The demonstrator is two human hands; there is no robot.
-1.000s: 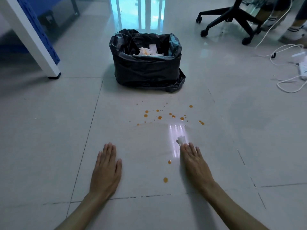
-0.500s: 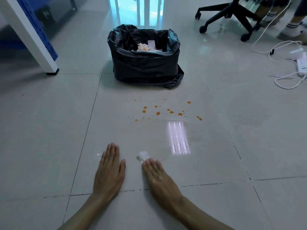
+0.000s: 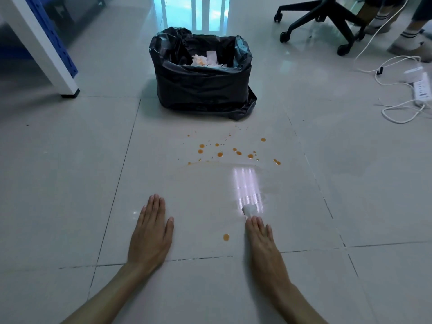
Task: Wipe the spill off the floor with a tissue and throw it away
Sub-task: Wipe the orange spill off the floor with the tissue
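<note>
Orange droplets of the spill (image 3: 233, 152) dot the pale floor tiles in front of a bin lined with a black bag (image 3: 202, 90) that holds crumpled tissues. One separate orange drop (image 3: 226, 237) lies between my hands. My right hand (image 3: 260, 239) presses flat on a small white tissue (image 3: 249, 210), which sticks out past the fingertips. A wet smeared patch (image 3: 247, 183) runs from the tissue up to the droplets. My left hand (image 3: 152, 232) rests flat on the floor, fingers together, holding nothing.
A white table leg with a blue panel (image 3: 46, 50) stands at the left. An office chair base (image 3: 327, 22) is at the far right, with a person's feet (image 3: 406, 40) beyond it. White cables and a power strip (image 3: 418, 87) lie on the floor at right.
My right hand slid the tissue left toward my left hand, then back right to where it started; one of the two near drops is gone. The left hand stayed put.
</note>
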